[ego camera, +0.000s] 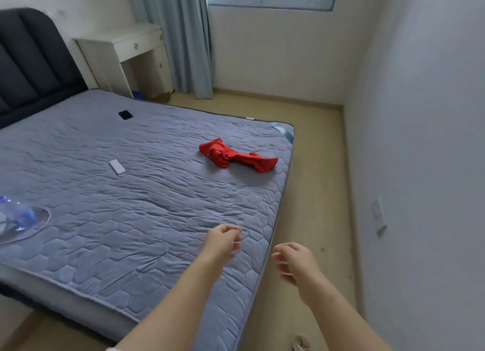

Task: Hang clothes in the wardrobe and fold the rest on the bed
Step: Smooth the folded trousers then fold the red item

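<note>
A crumpled red garment [236,157] lies on the grey quilted mattress [136,219] near its far right corner. My left hand [223,243] hovers over the mattress's near right part, fingers loosely curled and holding nothing. My right hand [295,260] hangs beyond the mattress edge above the floor, fingers also loosely curled and empty. Both hands are well short of the garment. No wardrobe is in view.
On the mattress lie a black phone [125,114], a small white remote [117,166] and, at the left edge, a plastic water bottle [18,214]. A white desk [123,54] and curtain [183,41] stand at the back. A strip of floor [315,193] runs between bed and right wall.
</note>
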The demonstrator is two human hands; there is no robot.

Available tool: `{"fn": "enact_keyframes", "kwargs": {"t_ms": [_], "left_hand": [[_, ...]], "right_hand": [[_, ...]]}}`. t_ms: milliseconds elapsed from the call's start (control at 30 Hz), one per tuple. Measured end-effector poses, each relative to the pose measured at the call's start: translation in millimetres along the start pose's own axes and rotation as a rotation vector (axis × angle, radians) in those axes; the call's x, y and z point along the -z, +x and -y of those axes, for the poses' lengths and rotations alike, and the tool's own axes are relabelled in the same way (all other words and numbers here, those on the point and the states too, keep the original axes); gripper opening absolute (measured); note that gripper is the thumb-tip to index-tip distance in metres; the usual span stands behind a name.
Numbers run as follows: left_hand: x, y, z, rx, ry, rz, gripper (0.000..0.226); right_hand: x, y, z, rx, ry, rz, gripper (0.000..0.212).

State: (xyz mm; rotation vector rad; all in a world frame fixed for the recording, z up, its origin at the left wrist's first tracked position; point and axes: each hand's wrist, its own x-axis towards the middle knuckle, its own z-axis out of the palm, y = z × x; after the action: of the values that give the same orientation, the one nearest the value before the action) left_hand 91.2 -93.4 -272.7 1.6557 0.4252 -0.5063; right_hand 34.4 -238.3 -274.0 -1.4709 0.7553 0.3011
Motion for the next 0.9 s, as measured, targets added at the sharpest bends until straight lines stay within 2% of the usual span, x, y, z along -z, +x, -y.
{"fn": "enact_keyframes", "kwargs": {"t_ms": [200, 367, 633, 800, 900], "left_hand": [[-100, 83, -39, 0.125, -0.01, -0.049, 0.021], [-149, 152, -91, 0.149, -0.073, -0.088, 0.021], [-169, 291, -147, 0.201, -0.137, -0.221, 0.021], [-180, 390, -197, 0.263, -0.201, -0.25, 0.021], [-182, 437, -230, 0.301, -0.209, -0.281, 0.022]], "right_hand": [[77, 104, 58, -0.077, -0.019, 0.012, 0.017], [106, 188, 121, -0.071, -0.083, 0.047, 0.02], [98, 336, 205, -0.091, -0.168, 0.13, 0.013], [75, 433, 273, -0.029, -0.419, 0.186, 0.018], [60, 482, 313, -0.001, -0.483, 0.229, 0.016]]}}
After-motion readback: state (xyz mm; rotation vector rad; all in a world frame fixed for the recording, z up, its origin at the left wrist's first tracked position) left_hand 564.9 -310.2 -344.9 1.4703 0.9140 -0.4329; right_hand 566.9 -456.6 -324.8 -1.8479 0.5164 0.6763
